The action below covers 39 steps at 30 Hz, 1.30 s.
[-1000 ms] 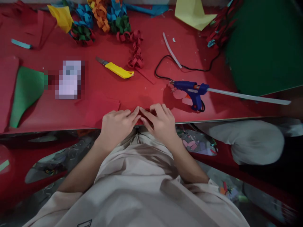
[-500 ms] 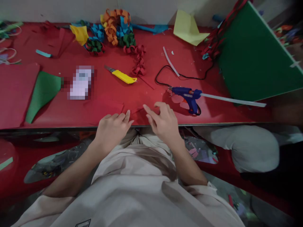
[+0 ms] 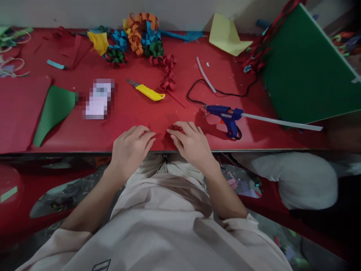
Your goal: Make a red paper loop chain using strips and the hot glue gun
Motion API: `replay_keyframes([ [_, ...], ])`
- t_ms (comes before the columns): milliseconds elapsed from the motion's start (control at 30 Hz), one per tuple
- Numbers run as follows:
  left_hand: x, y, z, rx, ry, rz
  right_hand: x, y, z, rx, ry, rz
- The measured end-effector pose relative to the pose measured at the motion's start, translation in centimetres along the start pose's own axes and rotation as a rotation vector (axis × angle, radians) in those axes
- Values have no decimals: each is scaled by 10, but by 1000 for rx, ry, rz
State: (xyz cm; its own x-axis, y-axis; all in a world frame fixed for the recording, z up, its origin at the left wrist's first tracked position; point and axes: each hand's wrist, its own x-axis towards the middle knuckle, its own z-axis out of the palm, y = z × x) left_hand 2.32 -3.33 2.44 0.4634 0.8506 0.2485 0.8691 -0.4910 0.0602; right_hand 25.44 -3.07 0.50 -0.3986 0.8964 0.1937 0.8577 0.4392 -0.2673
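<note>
Close to the table's front edge, my left hand is bent with its thumb and fingertips brought together at a piece of red paper. Facing it, my right hand pinches at the same red paper from the other side, index finger and thumb close together. Red on red makes the paper's outline hard to follow, and the fingers cover part of it. Right of my right hand lies a blue glue gun with a long glue stick in its back. A yellow utility knife rests beyond both hands.
A blurred-out phone-like object, green paper and red sheets lie left. Curled paper chains and yellow paper are at the back. A green board leans right, near another person's knee.
My left hand's stretched fingers have curled in toward its thumb. My right hand has shifted slightly left and its index finger and thumb have drawn closer. The view has shifted slightly.
</note>
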Motion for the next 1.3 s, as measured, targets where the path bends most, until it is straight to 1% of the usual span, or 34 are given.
replay_keyframes([
  [167, 8, 5, 12, -161, -27, 16, -7, 5, 4, 10, 31, 31],
  [267, 9, 7, 19, -226, -22, -7, -13, 7, 8, 10, 88, 28],
  [367, 12, 8, 23, -268, -6, -33, -17, 8, 13, 33, 152, -23],
  [533, 24, 17, 21, -349, -28, -48, -20, 11, 18, 37, 165, -104],
  [633, 33, 24, 24, -428, -47, 0, -23, 16, 19, 34, 197, -103],
  [767, 42, 30, 35, -478, -8, 57, -29, 24, 15, 62, 186, -57],
  [933, 38, 32, 39, -473, 18, -19, -27, 24, 14, 60, 167, -21],
  [1033, 33, 32, 38, -477, 42, -60, -27, 22, 17, 75, 190, -35],
  [1067, 31, 32, 38, -488, 58, -74, -29, 23, 18, 85, 237, -31],
  [1100, 31, 32, 38, -501, 70, -85, -33, 24, 18, 93, 325, -11],
  [1133, 31, 32, 39, -516, 79, -93, -38, 28, 16, 99, 451, 31],
  [1200, 33, 32, 41, -542, 83, -100, -50, 41, 9, 99, 743, 190],
  [1233, 34, 32, 42, -550, 84, -99, -55, 50, 4, 101, 839, 288],
  [1267, 36, 33, 44, -553, 89, -96, -59, 62, -3, 105, 877, 378],
  [1300, 37, 33, 45, -553, 98, -92, -60, 74, -10, 109, 842, 438],
])
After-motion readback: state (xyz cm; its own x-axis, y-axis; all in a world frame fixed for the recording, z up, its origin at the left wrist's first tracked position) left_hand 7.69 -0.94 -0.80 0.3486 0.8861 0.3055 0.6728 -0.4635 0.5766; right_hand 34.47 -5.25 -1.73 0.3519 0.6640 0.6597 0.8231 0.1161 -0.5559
